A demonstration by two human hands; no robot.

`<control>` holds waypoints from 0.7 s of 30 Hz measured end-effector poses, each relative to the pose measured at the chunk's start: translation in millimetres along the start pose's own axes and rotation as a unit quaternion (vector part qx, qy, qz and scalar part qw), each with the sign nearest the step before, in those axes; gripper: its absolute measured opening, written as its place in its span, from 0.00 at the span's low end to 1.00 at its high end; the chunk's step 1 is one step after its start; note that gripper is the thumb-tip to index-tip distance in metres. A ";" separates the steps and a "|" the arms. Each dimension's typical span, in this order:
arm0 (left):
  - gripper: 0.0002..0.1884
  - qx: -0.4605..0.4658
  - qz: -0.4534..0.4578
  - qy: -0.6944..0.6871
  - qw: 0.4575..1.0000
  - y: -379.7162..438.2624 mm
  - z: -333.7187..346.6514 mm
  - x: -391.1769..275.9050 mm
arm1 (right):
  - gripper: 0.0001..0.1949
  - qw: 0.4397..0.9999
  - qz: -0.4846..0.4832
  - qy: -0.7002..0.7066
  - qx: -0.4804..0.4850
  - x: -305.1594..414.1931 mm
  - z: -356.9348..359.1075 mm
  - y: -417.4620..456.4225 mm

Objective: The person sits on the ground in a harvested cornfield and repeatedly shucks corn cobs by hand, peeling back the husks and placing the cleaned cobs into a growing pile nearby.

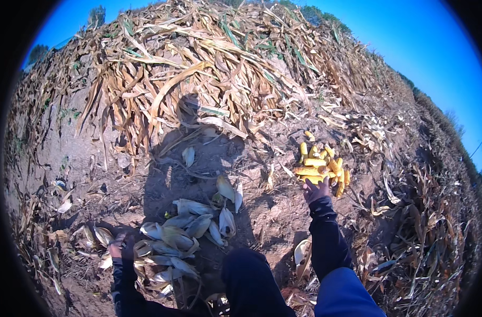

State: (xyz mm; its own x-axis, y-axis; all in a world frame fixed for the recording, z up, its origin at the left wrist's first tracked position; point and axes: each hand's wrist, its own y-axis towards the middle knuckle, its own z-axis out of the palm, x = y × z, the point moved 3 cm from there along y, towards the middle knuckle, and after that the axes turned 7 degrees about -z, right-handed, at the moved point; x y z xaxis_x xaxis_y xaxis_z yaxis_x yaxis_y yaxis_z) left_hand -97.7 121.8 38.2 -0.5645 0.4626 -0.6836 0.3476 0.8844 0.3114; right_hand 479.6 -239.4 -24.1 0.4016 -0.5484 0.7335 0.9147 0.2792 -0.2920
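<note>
My right hand (317,191) reaches out at the near edge of a heap of husked yellow corn cobs (315,171). Its fingers are spread and seem to hold nothing; whether they touch the lowest cobs I cannot tell. My left hand (122,246) is low on the left, beside a pile of corn ears in pale dry husks (177,233). Its fingers look curled in shadow, and what they may hold is not clear. A loose piece of pale husk (103,236) lies just to the left of that hand.
Ahead lies a large mound of dry corn stalks and leaves (209,75). My knee (245,273) is between the arms. Stalk litter (415,233) covers the right side. One more husked ear (188,156) lies in my shadow on the soil (264,226).
</note>
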 end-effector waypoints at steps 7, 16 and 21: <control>0.11 0.006 0.120 0.160 0.980 -6.7 -39.4 -12.4 | 0.23 0.982 0.043 0.174 0.058 -8.5 99.2 -43.7; 0.31 0.117 -0.288 0.534 0.786 -126.1 -262.3 107.1 | 0.23 0.916 0.133 0.288 0.247 -77.7 226.9 -153.0; 0.06 -0.112 0.005 0.035 0.993 -123.2 -168.8 -48.1 | 0.22 0.925 0.203 0.272 0.169 -140.9 264.5 -208.1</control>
State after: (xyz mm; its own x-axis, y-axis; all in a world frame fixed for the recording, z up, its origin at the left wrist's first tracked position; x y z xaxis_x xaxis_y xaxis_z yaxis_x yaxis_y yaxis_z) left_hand -239.8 0.9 144.1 -0.6152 0.4681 -0.6344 0.1834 0.8675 0.4623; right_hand 220.8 -11.8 95.7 0.7564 -0.6341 0.1607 0.6541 0.7298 -0.1987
